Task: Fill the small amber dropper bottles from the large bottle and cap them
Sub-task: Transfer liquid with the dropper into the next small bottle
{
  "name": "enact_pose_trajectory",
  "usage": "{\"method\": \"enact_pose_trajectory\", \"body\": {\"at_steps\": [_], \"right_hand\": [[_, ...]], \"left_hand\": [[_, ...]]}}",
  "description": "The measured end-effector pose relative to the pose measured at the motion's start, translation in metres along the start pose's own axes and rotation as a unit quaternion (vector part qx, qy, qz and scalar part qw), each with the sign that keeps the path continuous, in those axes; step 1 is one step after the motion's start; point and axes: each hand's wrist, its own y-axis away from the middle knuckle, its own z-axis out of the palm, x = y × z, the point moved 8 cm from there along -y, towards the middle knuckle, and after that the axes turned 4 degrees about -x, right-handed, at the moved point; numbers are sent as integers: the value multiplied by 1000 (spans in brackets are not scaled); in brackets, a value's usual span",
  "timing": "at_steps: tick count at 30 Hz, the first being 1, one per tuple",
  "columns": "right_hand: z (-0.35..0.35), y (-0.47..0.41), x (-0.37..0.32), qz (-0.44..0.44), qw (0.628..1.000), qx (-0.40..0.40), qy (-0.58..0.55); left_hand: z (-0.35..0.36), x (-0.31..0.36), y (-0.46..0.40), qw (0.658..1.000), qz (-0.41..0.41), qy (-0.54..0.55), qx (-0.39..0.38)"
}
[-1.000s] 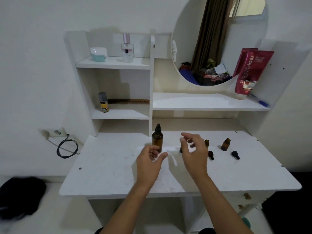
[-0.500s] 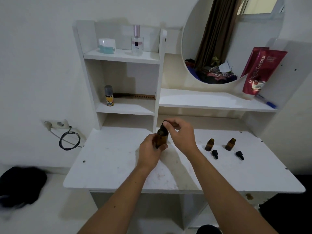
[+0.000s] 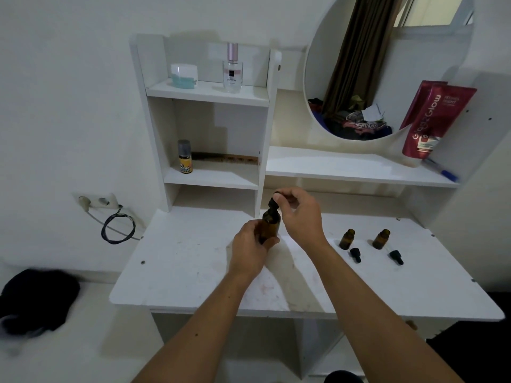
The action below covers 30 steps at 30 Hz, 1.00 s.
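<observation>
Both hands have closed on the big bottle (image 3: 270,225) since a second ago: the left hand (image 3: 250,248) wraps its smooth amber glass body just above the bench (image 3: 193,272), and the right hand (image 3: 300,214) pinches the black rubber dropper top (image 3: 273,201), seemingly unscrewing it. To the right, two small bottles (image 3: 347,239) (image 3: 381,239) stand open, their black caps (image 3: 355,255) (image 3: 396,257) lying just in front, so filling is yet to start.
</observation>
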Motion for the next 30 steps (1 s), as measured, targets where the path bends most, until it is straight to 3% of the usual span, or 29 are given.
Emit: {"method": "enact_pose_trajectory", "body": {"at_steps": [5,14,22,25,30], "right_hand": [[-20,-1,-24,-22,999,17,-37],[-80,12,-32,-49,986,123,-98],[-147,56,22,7,980,181,-85],[-172,65,41,27,975,210,-71],[-198,64,61,59,968,234,-75]], "left_hand": [[-1,3,3,1000,7,-14,4],[-5,5,15,999,16,-25,19],[7,17,60,985,-24,110,128],[39,35,74,988,-2,124,91],[101,68,74,990,62,115,-45]]}}
